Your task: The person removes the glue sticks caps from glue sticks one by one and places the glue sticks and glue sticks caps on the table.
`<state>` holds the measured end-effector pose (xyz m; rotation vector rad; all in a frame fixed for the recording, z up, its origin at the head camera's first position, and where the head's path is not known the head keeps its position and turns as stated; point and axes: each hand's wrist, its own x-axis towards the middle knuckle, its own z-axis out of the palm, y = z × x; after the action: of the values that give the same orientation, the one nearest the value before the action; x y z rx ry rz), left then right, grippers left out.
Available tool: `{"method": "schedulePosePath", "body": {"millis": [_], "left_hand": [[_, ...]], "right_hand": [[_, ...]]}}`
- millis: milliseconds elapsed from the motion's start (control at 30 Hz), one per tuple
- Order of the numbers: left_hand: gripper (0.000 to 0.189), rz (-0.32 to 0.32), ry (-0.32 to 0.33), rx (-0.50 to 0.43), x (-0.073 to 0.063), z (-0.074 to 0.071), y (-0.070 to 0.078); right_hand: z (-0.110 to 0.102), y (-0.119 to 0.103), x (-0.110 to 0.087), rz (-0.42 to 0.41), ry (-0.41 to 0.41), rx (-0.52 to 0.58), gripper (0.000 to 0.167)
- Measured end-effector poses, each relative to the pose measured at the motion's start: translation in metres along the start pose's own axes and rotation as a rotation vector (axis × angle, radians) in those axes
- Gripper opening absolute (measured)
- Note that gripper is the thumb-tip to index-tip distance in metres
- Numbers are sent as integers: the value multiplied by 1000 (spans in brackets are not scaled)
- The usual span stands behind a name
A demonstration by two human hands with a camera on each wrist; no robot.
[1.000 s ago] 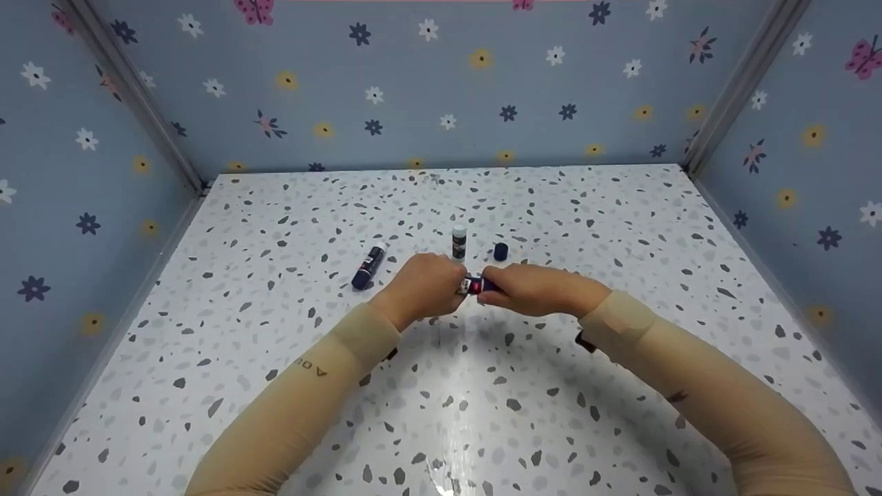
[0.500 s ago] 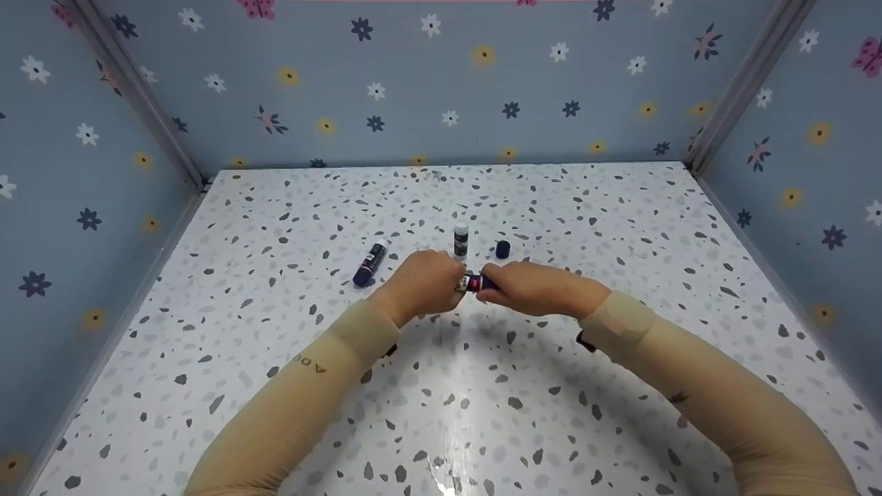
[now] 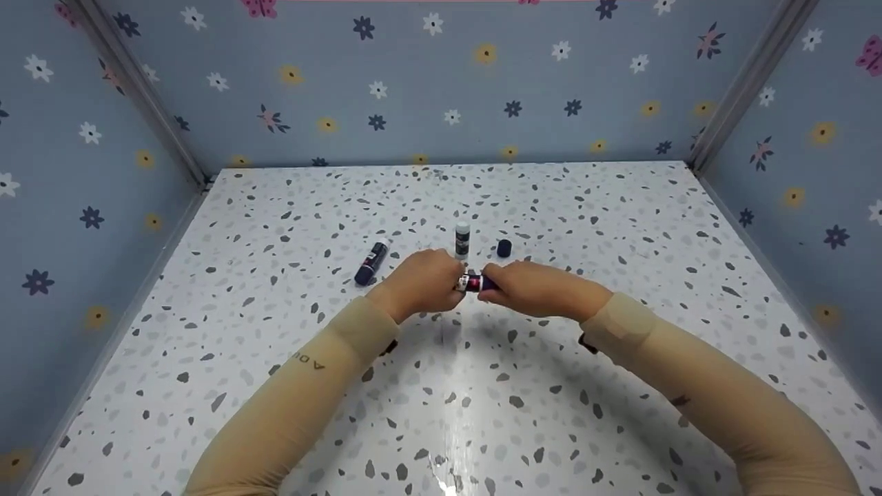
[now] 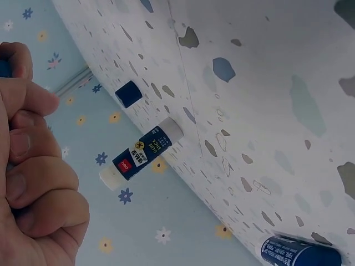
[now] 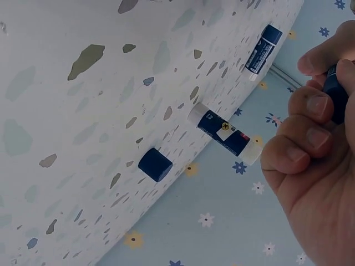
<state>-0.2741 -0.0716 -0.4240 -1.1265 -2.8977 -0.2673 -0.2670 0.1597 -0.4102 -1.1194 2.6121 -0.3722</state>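
Apparently I'm at the uncapping step — my left hand (image 3: pixel 428 281) curls round the held glue stick (image 3: pixel 473 283), my right hand (image 3: pixel 537 288) pinches its dark cap (image 3: pixel 488 283). Next likely calls for a steady pull; beyond my fingers stand an uncapped stick (image 3: pixel 462 241) and a loose cap (image 3: pixel 504 248).

Speckled white tabletop (image 3: pixel 586 207) between flower-patterned blue panels (image 3: pixel 62 179)

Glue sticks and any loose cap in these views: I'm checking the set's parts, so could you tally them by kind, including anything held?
Standing glue stick, dark blue cap off: 1
Lying glue stick, capped: 1
Held glue stick, gripped by left hand and right hand: 1
Loose dark blue cap: 1
Total: 4
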Motion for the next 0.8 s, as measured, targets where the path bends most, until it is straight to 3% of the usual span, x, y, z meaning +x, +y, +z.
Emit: {"method": "schedulePosePath", "body": {"millis": [400, 667, 800], "left_hand": [[27, -35, -80, -127, 0, -3, -7], [26, -129, -116, -142, -9, -1, -23], [22, -152, -132, -152, -11, -2, -26]], "right_hand": [[1, 3, -2, 13, 4, -33, 29], [-1, 16, -11, 142, -22, -18, 29], [-1, 19, -12, 162, -39, -7, 31]]}}
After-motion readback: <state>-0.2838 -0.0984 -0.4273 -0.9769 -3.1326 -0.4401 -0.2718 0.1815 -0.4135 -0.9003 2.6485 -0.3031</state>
